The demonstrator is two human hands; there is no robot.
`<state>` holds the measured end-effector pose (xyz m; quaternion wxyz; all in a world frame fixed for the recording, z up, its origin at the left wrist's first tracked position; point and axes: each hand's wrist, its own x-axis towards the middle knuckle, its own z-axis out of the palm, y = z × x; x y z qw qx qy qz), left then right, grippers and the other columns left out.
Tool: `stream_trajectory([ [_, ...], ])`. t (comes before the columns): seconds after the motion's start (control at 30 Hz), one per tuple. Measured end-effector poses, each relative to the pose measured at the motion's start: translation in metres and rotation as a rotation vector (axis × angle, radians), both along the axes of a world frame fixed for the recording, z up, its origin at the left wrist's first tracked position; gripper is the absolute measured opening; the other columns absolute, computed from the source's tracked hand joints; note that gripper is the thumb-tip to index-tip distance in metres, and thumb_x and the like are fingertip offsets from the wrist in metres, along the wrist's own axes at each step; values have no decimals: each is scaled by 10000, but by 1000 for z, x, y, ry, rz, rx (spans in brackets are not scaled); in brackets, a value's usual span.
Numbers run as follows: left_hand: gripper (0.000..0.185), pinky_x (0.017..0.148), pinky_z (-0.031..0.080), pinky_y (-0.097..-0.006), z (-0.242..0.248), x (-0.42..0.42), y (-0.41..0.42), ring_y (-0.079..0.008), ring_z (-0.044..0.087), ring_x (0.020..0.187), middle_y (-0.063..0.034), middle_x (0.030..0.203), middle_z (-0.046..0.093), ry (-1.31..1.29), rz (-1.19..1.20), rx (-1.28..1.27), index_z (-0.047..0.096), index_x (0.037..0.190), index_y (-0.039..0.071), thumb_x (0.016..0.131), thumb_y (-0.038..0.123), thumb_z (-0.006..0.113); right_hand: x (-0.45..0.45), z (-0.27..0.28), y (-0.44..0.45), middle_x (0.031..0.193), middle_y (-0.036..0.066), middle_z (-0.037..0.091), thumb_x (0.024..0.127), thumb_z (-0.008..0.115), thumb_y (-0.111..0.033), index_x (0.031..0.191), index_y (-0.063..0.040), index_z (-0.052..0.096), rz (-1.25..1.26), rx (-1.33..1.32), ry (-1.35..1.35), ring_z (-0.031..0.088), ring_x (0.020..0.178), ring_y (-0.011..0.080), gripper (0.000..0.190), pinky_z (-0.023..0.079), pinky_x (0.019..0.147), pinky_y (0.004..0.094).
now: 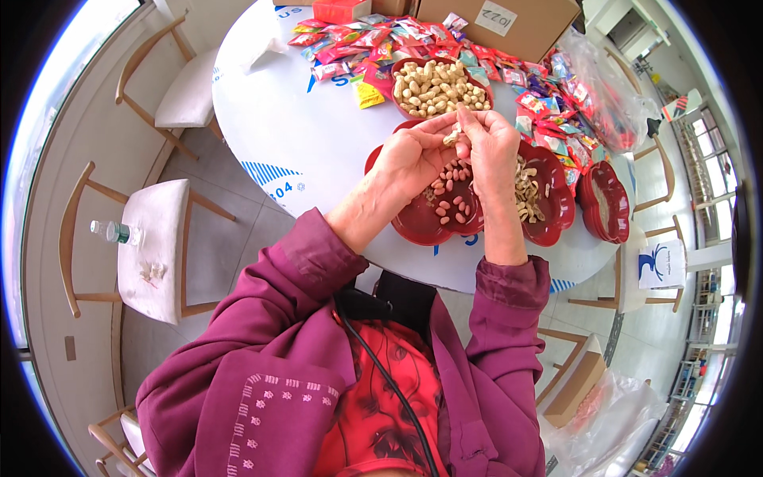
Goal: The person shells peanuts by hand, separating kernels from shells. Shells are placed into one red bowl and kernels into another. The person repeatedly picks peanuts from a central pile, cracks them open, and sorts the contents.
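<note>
A peanut in its shell is held between the fingertips of my left hand and my right hand. Both hands are above a red lobed dish, where shelled peanut kernels lie in loose groups. Just beyond my fingers, another red dish is heaped with unshelled peanuts. To the right of my right wrist, a third red dish contains broken peanut shells. My fingers partly cover the peanut and hide some of the kernel dish.
Wrapped snack packets spread across the far side of the round table, before a cardboard box. Stacked red dishes stand near the right edge, below a clear plastic bag. On a left chair lies a plastic bottle.
</note>
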<state>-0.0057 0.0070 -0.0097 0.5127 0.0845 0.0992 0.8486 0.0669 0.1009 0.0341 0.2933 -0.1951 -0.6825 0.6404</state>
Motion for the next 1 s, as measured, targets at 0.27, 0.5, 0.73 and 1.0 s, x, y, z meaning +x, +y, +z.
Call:
stream_trajectory([
  [0.27,305,926,444,-408,2,1,-2,-268,573,911,-183,1045,560,-5,-30,-170,434,1187,-93,933,17,306,3,1,8,560,2,558,866,663,-206,763,23,638,42,7,-76,459,436,33,253,333,396,188],
  [0.5,317,947,446,-389,9,0,-2,-287,565,1071,-199,1167,563,28,-21,-283,476,1189,-80,948,78,345,23,22,27,592,-5,575,842,686,-185,744,15,660,8,69,-112,449,460,27,224,321,426,179],
  [0.73,303,951,448,-400,14,0,-10,-300,571,1098,-211,1183,579,11,0,-364,515,1140,-64,927,113,391,53,29,76,650,124,636,802,682,-233,738,46,661,-363,653,-442,551,530,228,287,434,550,327],
  [1.0,241,914,460,-451,15,1,-13,-302,600,1015,-194,1078,618,-8,56,-451,562,1007,-32,906,146,434,59,21,83,610,235,531,755,713,-260,671,47,618,-521,1038,-811,546,578,388,332,434,589,427],
])
